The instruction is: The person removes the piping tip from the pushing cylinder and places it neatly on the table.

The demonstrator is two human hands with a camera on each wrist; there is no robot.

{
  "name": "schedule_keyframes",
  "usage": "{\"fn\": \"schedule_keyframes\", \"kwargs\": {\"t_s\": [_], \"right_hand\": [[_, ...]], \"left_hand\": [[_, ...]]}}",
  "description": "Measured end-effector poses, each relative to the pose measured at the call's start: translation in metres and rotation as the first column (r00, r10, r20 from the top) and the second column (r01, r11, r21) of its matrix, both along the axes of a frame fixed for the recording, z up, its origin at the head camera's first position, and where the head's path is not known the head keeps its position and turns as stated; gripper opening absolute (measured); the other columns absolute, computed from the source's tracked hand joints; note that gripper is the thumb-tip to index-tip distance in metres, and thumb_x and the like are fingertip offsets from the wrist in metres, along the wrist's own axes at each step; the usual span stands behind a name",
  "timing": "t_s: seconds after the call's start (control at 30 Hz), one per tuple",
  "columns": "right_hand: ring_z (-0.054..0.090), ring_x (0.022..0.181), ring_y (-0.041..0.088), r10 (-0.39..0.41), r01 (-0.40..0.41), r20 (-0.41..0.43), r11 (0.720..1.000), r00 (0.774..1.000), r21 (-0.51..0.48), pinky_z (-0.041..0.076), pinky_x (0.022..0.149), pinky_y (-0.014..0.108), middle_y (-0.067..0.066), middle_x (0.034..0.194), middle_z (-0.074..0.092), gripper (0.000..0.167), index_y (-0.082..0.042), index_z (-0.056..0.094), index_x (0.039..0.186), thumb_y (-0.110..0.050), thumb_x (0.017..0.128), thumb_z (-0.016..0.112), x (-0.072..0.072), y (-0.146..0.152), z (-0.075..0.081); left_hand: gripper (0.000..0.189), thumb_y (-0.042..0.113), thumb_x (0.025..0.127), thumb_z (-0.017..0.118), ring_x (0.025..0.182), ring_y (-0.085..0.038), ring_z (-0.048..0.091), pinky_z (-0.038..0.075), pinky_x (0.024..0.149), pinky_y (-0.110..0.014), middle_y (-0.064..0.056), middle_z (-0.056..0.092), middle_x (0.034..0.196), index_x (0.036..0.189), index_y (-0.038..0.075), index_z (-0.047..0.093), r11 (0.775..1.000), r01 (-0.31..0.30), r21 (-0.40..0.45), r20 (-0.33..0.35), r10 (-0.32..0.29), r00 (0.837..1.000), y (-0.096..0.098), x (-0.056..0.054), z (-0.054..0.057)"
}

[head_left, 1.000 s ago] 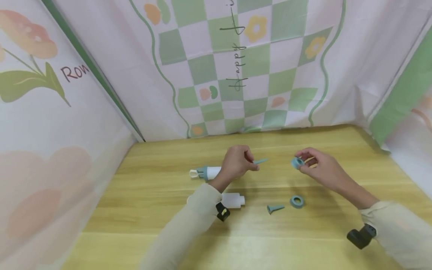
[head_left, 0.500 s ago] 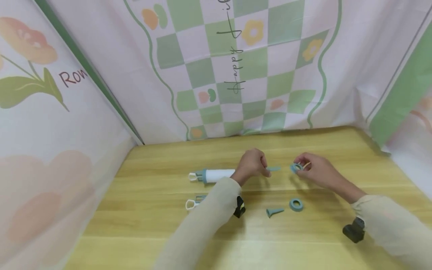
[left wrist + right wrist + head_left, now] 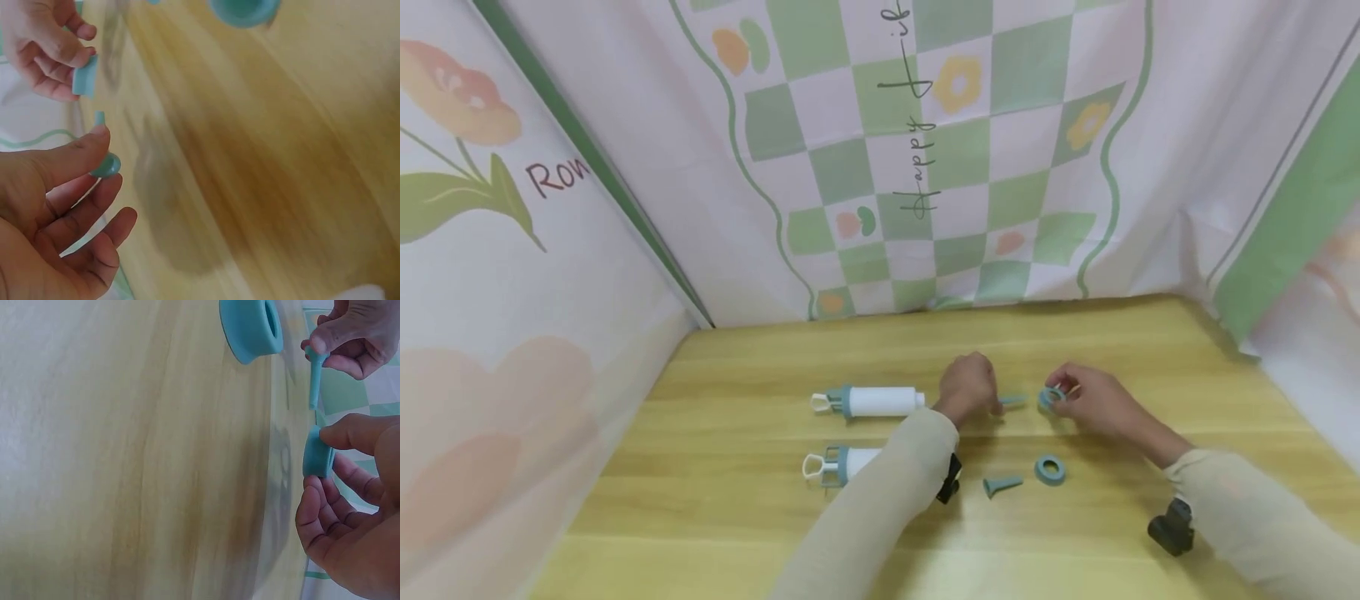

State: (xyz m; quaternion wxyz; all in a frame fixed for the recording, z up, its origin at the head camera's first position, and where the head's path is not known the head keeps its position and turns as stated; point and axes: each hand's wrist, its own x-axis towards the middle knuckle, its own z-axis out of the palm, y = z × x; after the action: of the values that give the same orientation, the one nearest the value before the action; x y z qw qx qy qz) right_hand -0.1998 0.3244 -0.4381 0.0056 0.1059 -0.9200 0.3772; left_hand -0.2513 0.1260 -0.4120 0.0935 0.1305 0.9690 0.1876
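My left hand [image 3: 972, 385] pinches a small teal nozzle [image 3: 315, 378] by its flared end, between thumb and fingers. The nozzle's narrow tip points toward my right hand [image 3: 1093, 403]. Between its thumb and fingers, the right hand holds a teal ring cap [image 3: 317, 453]. Nozzle tip and ring are close but apart, both just above the table. Nearer the front, a second teal nozzle [image 3: 1002, 485] and a second ring cap [image 3: 1050, 471] lie on the wood. The left wrist view shows the held nozzle [image 3: 106, 164] and ring [image 3: 85, 77] from the other side.
Left of the hands lie two white tubes with teal collars and white pull handles: the far tube [image 3: 883, 402] and the near tube [image 3: 859, 463], partly behind my left sleeve. A printed curtain [image 3: 917, 167] closes off the back of the wooden table [image 3: 715, 533].
My left hand has moved right with the nozzle, nearer the ring, uncovering more of the tubes. The right hand has come slightly lower in view and turned the ring a little.
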Motion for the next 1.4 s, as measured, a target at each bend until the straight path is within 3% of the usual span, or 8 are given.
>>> {"fn": "schedule_keyframes", "kwargs": {"t_s": [0.33,0.67,0.8,0.97,1.2,1.4], "right_hand": [[0.061,0.085,0.026,0.013,-0.014,0.024,1.0,1.0,0.023,0.051,0.068,0.035,0.007,0.091,0.063,0.028,0.003,0.064,0.106,-0.006,0.084,0.077,0.001,-0.012,-0.008],[0.06,0.084,0.024,0.02,-0.021,0.018,0.999,1.0,0.046,0.05,0.07,0.038,0.009,0.093,0.063,0.032,0.005,0.062,0.108,-0.009,0.083,0.078,0.001,-0.011,-0.009],[0.062,0.09,0.031,-0.006,0.005,0.039,1.0,0.999,0.024,0.052,0.074,0.042,0.014,0.098,0.062,0.043,0.007,0.059,0.116,-0.014,0.084,0.079,0.001,-0.009,-0.007],[0.063,0.094,0.038,-0.019,0.019,0.017,1.0,1.0,0.021,0.053,0.077,0.05,0.019,0.101,0.062,0.05,0.009,0.057,0.12,-0.018,0.085,0.08,0.004,-0.005,-0.003],[0.063,0.095,0.037,-0.071,0.072,-0.012,0.997,0.997,0.033,0.055,0.074,0.046,0.022,0.108,0.062,0.045,0.006,0.057,0.124,-0.023,0.094,0.071,0.015,-0.006,0.004],[0.061,0.101,0.04,-0.097,0.098,-0.023,0.994,0.995,0.053,0.053,0.079,0.053,0.028,0.118,0.06,0.043,0.006,0.056,0.127,-0.027,0.1,0.062,0.03,-0.005,0.015]], "left_hand": [[0.036,0.021,0.064,0.097,0.057,-0.009,0.054,0.048,0.05,-0.024,0.007,0.058,0.062,0.062,0.015,0.062,0.996,0.005,-0.091,-0.053,-0.01,0.999,-0.006,0.001,-0.016],[0.036,0.022,0.067,0.095,0.058,-0.009,0.055,0.05,0.049,-0.024,0.005,0.06,0.065,0.06,0.014,0.061,0.99,-0.001,-0.138,-0.081,-0.01,0.997,-0.005,0.004,-0.019],[0.036,0.022,0.065,0.096,0.057,-0.01,0.055,0.049,0.048,-0.024,0.005,0.059,0.064,0.062,0.014,0.062,0.992,-0.015,-0.122,-0.076,0.005,0.997,-0.005,0.006,-0.017],[0.035,0.021,0.063,0.098,0.062,-0.011,0.058,0.05,0.052,-0.025,0.006,0.062,0.07,0.078,0.014,0.067,0.997,0.005,-0.079,-0.08,-0.011,0.997,-0.009,0.006,-0.014],[0.042,0.023,0.073,0.092,0.083,-0.011,0.064,0.052,0.064,-0.023,0.006,0.069,0.097,0.107,0.016,0.069,0.999,0.046,-0.017,-0.084,-0.048,0.995,-0.013,0.009,-0.009],[0.037,0.027,0.079,0.088,0.089,-0.009,0.064,0.051,0.067,-0.02,0.007,0.07,0.104,0.11,0.017,0.07,0.997,0.077,-0.021,-0.117,-0.079,0.99,-0.015,0.015,0.011]]}}
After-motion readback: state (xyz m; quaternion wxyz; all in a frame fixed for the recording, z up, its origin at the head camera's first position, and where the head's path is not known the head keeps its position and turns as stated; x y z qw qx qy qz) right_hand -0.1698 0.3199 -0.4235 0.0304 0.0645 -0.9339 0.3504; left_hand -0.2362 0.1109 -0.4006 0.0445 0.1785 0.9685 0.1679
